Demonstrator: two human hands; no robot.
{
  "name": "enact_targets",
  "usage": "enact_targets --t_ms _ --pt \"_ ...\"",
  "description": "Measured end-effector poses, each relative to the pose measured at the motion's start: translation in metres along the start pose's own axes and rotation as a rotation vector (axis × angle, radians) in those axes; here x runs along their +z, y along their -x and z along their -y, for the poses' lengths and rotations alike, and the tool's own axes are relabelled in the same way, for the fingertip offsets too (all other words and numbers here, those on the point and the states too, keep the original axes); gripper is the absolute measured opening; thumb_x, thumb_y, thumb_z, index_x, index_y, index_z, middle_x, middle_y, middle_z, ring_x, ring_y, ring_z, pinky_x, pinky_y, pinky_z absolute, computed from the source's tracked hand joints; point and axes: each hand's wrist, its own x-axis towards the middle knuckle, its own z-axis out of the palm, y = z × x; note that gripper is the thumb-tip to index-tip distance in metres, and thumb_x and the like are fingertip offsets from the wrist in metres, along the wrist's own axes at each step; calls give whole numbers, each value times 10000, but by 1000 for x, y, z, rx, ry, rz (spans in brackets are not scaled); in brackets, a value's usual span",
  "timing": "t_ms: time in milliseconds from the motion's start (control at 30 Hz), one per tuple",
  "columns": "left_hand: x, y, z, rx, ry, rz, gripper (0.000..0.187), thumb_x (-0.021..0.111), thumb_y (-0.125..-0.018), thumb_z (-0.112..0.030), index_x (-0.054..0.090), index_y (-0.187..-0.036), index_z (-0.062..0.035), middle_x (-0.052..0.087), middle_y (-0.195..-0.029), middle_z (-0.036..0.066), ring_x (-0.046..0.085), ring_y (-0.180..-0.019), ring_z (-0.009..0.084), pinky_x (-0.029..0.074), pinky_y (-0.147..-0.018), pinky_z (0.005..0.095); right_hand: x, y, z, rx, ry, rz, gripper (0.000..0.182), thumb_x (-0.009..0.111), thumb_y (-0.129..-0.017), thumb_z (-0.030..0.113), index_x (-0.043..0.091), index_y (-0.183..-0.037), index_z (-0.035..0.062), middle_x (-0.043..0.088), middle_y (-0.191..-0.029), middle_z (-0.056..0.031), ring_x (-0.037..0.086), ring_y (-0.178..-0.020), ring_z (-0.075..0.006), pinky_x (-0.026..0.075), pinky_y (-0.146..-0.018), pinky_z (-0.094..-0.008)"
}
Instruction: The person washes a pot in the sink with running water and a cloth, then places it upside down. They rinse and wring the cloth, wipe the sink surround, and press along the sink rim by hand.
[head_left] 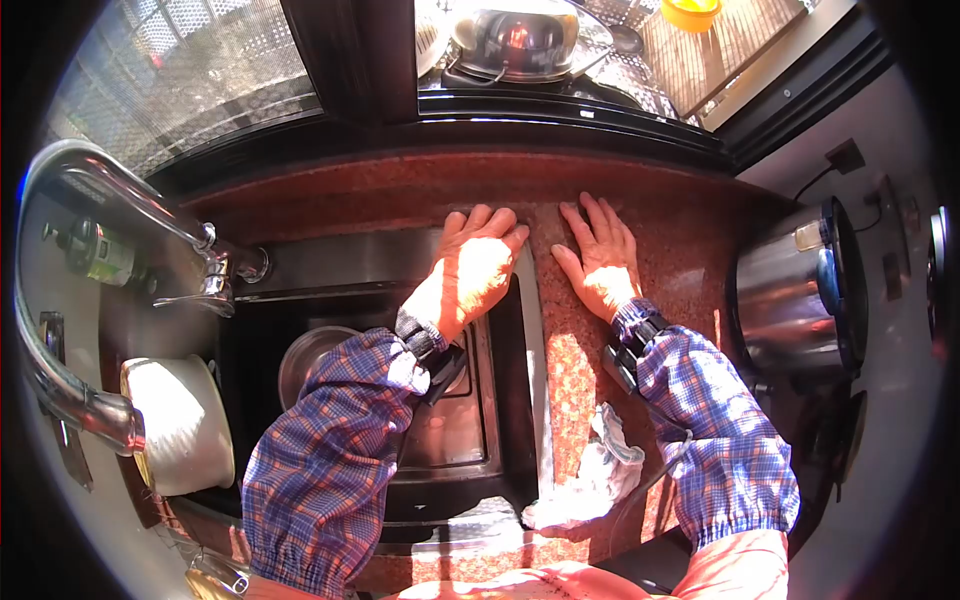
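My left hand (468,268) is closed, its fingers curled under at the far right corner of the sink (520,440). Whatever it may hold is hidden beneath the palm. My right hand (600,258) lies flat on the red stone countertop (680,270), fingers stretched and slightly apart, with nothing in it. Both forearms wear plaid sleeve covers. Inside the dark sink, a round metal bowl (312,362) is partly covered by my left sleeve, beside a rectangular metal tray (450,440). A crumpled whitish cloth (600,470) rests on the counter near my right forearm.
A chrome faucet (110,180) arches over the left side, above a white round container (180,425). A bottle (105,252) stands behind it. At right is a large steel pot (795,290). Past the window frame sits a shiny metal pot (515,42) and a yellow container (690,12).
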Motion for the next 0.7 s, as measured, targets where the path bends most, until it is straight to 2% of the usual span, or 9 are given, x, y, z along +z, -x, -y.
enact_targets --t_ms 133,200,400,533,600,700 --pt "-8 0 5 64 -11 40 276 675 -849 -105 699 -1123 -130 612 -1025 -13 561 -988 209 403 -809 365 3 1 -2 -10 0 -20 602 578 -947 450 457 -1482 202 357 -1576 -118 305 -1458 -337 243 -1174 -481" --pt "-15 2 6 66 105 102 292 671 -846 -98 693 -1136 -131 621 -1057 -15 562 -1008 206 404 -814 366 2 1 -2 -6 0 -9 599 574 -949 450 457 -1481 202 355 -1577 -118 303 -1459 -336 241 -1175 -480" --pt "1 -1 8 10 51 32 306 677 -849 -136 691 -1155 -148 621 -1103 -17 559 -1035 210 402 -832 377 -2 -1 2 18 -7 22 595 569 -954 449 455 -1481 196 351 -1579 -121 296 -1462 -339 232 -1178 -478" --pt "-8 1 11 77 47 79 307 674 -855 -152 691 -1161 -145 618 -1112 -17 557 -1039 210 401 -843 379 1 0 -2 -5 -18 -8 598 564 -955 452 451 -1485 198 348 -1581 -121 293 -1465 -339 228 -1178 -476" --pt "-16 1 10 70 112 164 310 668 -858 -147 687 -1167 -134 619 -1121 -10 557 -1042 211 405 -856 381 -1 0 0 5 -12 17 600 562 -957 452 445 -1488 198 346 -1582 -125 289 -1467 -340 225 -1179 -476" --pt "-12 -3 8 33 95 124 300 663 -863 -142 689 -1162 -136 619 -1123 -9 557 -1047 209 407 -856 382 -1 0 0 15 -11 23 601 560 -958 452 441 -1489 197 343 -1583 -127 285 -1470 -337 222 -1181 -476"
